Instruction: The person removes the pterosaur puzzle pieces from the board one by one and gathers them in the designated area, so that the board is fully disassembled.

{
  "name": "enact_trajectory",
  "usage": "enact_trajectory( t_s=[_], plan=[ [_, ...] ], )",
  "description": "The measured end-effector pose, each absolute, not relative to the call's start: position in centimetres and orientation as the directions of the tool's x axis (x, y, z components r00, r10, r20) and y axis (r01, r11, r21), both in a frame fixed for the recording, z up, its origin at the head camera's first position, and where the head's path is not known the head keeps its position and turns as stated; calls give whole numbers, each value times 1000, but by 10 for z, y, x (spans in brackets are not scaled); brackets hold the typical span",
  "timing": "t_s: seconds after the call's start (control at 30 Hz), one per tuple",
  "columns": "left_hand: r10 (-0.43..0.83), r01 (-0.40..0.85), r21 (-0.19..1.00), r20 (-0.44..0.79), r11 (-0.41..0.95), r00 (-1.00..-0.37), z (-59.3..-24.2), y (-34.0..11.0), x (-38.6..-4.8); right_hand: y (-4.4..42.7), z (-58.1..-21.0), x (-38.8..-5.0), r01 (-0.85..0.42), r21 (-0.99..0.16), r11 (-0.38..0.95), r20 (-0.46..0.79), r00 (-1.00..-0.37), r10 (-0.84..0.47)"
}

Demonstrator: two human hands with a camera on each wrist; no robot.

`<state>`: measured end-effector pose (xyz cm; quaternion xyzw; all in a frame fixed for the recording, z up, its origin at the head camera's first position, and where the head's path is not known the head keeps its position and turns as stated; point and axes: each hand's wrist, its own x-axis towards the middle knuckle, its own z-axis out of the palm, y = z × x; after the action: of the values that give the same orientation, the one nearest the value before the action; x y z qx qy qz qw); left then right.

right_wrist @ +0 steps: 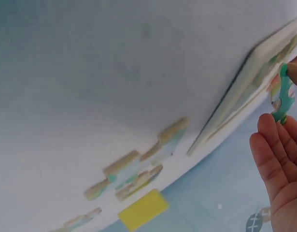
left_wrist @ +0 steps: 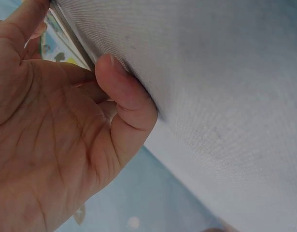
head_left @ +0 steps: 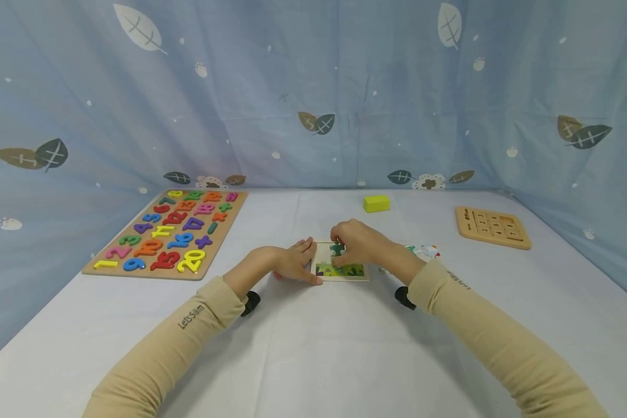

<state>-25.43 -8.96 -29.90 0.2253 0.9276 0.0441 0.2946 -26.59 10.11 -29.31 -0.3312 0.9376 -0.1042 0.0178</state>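
A small framed jigsaw board (head_left: 321, 253) with green pieces along its lower part lies flat on the table in the head view. My left hand (head_left: 292, 261) rests at its left edge, fingers extended and the thumb by the near corner. Over the board, my right hand (head_left: 363, 244) pinches a teal-green jigsaw piece (right_wrist: 286, 92) between thumb and fingers, seen in the right wrist view. That hand hides part of the board. Loose jigsaw pieces (head_left: 425, 251) lie just right of the board, partly behind the right wrist. Something red shows under the left hand, too covered to identify.
A yellow-green block (head_left: 376, 203) stands behind the board. At the left lies a wooden board (head_left: 223, 232) of coloured numbers and signs. A small wooden number tray (head_left: 493, 227) is at the right. A blue curtain (head_left: 271, 87) hangs along the table's back.
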Motion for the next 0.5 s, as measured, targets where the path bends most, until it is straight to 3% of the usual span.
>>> enact_trajectory(
  t_s=[0.5],
  plan=[
    [460, 409, 215, -499, 887, -735, -301, -90, -253, 136, -282, -263, -609, -206, 766, 57, -789, -612]
  ],
)
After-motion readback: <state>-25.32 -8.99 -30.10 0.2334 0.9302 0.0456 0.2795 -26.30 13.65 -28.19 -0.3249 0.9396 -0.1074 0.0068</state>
